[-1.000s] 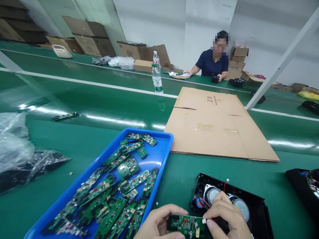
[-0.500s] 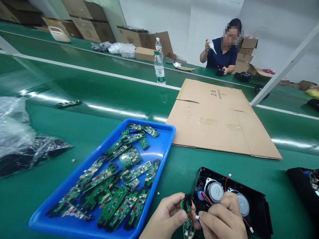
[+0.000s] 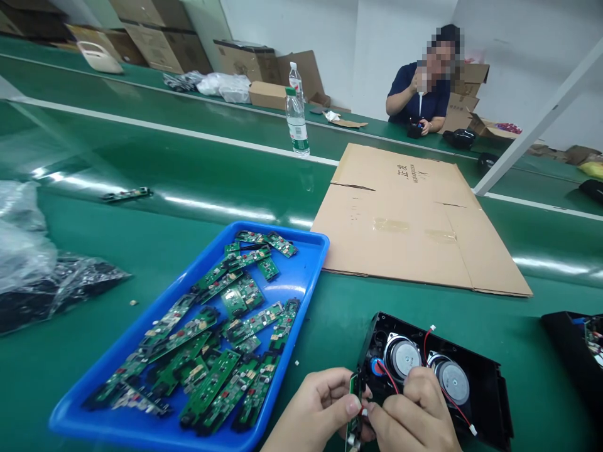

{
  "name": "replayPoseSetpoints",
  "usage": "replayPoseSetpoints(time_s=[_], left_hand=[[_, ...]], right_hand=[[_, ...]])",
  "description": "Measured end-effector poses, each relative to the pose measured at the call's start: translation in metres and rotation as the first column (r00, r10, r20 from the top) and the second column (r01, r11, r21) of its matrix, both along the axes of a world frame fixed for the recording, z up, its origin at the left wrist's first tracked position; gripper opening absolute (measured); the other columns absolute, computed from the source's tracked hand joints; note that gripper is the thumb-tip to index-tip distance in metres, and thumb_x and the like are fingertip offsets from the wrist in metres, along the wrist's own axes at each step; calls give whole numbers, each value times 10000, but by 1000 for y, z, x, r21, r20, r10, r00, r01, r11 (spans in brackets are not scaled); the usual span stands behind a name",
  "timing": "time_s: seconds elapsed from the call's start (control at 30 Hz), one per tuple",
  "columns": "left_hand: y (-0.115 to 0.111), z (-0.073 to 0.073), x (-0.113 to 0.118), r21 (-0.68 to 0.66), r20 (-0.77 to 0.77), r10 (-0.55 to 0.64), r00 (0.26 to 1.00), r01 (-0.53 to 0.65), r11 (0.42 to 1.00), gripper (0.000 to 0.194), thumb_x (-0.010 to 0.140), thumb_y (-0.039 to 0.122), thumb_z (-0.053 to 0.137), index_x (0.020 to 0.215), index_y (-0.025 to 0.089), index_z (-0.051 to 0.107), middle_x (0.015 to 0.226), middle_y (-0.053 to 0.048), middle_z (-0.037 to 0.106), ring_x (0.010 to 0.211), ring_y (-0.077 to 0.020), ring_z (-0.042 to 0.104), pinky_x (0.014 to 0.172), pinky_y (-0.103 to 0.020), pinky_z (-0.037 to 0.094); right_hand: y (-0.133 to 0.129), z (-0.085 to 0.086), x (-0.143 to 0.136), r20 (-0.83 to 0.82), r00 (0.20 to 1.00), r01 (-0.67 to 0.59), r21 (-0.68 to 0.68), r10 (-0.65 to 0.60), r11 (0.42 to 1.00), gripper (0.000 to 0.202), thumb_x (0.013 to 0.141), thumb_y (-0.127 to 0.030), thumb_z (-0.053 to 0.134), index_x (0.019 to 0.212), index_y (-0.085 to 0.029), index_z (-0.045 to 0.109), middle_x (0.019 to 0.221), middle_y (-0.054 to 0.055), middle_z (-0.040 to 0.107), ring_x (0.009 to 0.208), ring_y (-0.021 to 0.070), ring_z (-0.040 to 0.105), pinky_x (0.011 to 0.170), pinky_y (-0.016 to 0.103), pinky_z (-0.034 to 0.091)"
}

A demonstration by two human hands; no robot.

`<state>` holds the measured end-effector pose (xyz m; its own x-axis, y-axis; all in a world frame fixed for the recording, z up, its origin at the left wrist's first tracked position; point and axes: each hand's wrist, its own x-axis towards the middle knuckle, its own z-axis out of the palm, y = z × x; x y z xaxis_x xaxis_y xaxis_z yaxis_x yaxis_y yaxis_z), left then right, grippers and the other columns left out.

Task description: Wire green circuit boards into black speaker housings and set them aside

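Note:
Near the bottom centre, my left hand [image 3: 320,408] pinches a green circuit board [image 3: 353,402], which stands on edge. My right hand [image 3: 414,411] is closed on a small white connector [image 3: 363,412] at the end of a red wire, right against the board. Behind my hands lies a black speaker housing [image 3: 487,389] with two round silver speakers [image 3: 453,380] and a blue part [image 3: 377,366]. Other red wires with white plugs come from the speakers. Left of my hands, a blue tray [image 3: 313,276] holds several green circuit boards [image 3: 211,386].
A flattened cardboard sheet [image 3: 414,220] lies beyond the housing. Plastic bags [image 3: 28,251] are at the left, and a black case [image 3: 570,358] at the right. Bottles [image 3: 297,125] stand further back. Across the line sits a person [image 3: 419,94] holding a white dropper bottle.
My right hand has brought the white connector from just beside the board up against it. The board has turned more edge-on. The person opposite has lowered the dropper bottle to a black part.

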<state>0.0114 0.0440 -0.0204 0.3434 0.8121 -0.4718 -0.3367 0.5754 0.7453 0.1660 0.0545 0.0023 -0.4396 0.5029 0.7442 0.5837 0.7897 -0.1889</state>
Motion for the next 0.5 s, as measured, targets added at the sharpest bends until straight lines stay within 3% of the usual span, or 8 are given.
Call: replayPoseSetpoints(time_s=[0.1, 0.23, 0.37, 0.5], left_hand=[[0, 3, -2, -3, -20, -42, 999, 42, 999, 536, 521, 637, 796, 669, 138, 669, 543, 24, 625, 485, -116, 602, 477, -182, 434], [2, 3, -2, -22, -47, -109, 993, 108, 994, 556, 527, 666, 773, 635, 142, 622, 558, 2, 642, 503, -143, 638, 456, -185, 431], [3, 3, 2, -13, -60, -63, 996, 62, 998, 579, 496, 660, 792, 712, 133, 690, 552, 16, 632, 492, -123, 594, 464, -186, 436], [-2, 5, 2, 42, -75, -32, 997, 35, 998, 582, 459, 635, 819, 789, 162, 742, 712, -28, 725, 676, -172, 636, 599, -206, 481]], right_hand=[[0, -1, 1, -5, 999, 34, 94, -34, 995, 334, 935, -70, 478, 649, -152, 629, 519, -13, 552, 580, 116, 363, 570, 282, 359], [0, -4, 2, 18, 999, 40, 104, -42, 994, 335, 924, -51, 488, 643, -166, 629, 501, -23, 535, 576, 113, 361, 552, 281, 354], [-2, -11, 4, 46, 996, 72, 175, -82, 982, 305, 879, -15, 548, 628, -175, 618, 501, -33, 530, 558, 104, 380, 536, 279, 369], [-6, -19, 13, 140, 989, 29, 182, -55, 983, 205, 812, -28, 647, 697, -197, 647, 533, -44, 528, 548, 94, 417, 495, 265, 362]])
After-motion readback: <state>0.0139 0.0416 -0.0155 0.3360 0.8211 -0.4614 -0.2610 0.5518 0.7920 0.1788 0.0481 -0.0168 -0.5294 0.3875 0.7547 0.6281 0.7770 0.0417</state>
